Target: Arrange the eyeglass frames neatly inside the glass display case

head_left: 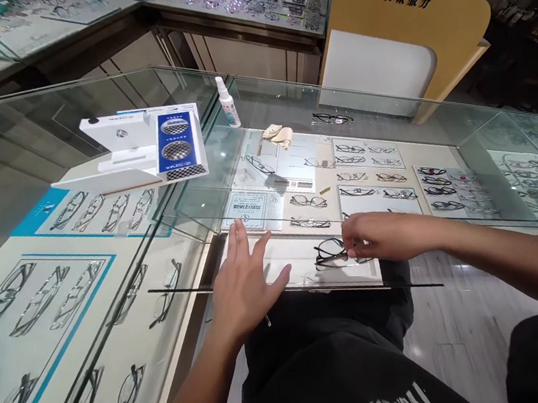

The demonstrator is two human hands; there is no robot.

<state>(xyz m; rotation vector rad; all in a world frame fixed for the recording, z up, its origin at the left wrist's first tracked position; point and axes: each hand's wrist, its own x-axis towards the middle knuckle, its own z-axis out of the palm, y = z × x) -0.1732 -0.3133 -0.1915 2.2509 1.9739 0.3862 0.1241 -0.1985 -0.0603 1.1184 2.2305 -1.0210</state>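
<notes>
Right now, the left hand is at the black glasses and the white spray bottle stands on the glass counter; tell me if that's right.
Wrong hand: the head view shows the right hand, not the left hand, at the black glasses. The white spray bottle does stand on the glass counter.

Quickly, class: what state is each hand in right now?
Left hand: open, fingers spread, holding nothing.
Right hand: fingers closed on the dark glasses.
</notes>
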